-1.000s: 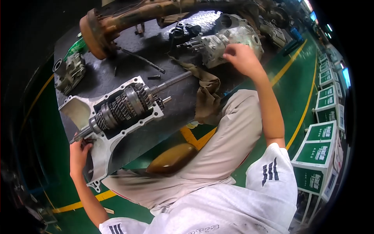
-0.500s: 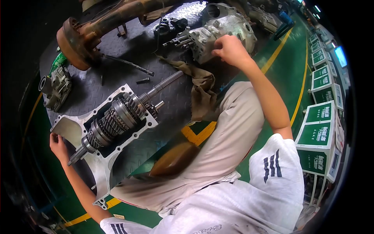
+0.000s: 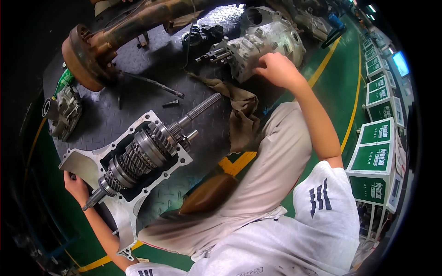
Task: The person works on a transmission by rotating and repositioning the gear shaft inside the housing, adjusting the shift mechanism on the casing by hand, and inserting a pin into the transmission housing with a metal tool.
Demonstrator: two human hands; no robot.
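An open gearbox housing [image 3: 146, 186] lies at the table's near edge, with a gear shaft assembly [image 3: 138, 156] seated in it. My left hand [image 3: 76, 186] is at the housing's outer left edge, its curled fingers gripping under the rim. A splined shaft end [image 3: 200, 110] sticks out of the gears toward the upper right. Farther right, my right hand [image 3: 278, 71] is closed against the near side of a silver casing [image 3: 264, 39]; its far fingers are partly hidden. Rods [image 3: 215, 55] protrude from the casing's left side.
A rusty axle [image 3: 138, 23] crosses the back of the dark metal table [image 3: 152, 69]. Near it lie a metal rod [image 3: 154, 84], a bolt [image 3: 170, 103], a brown cloth [image 3: 242, 106] and a small casting [image 3: 66, 112]. Green-and-white boxes [image 3: 373, 158] stand at right.
My left hand has moved from beside the near shaft end to the housing's outer left edge. My right hand has stayed at the silver casing. The camera view has shifted.
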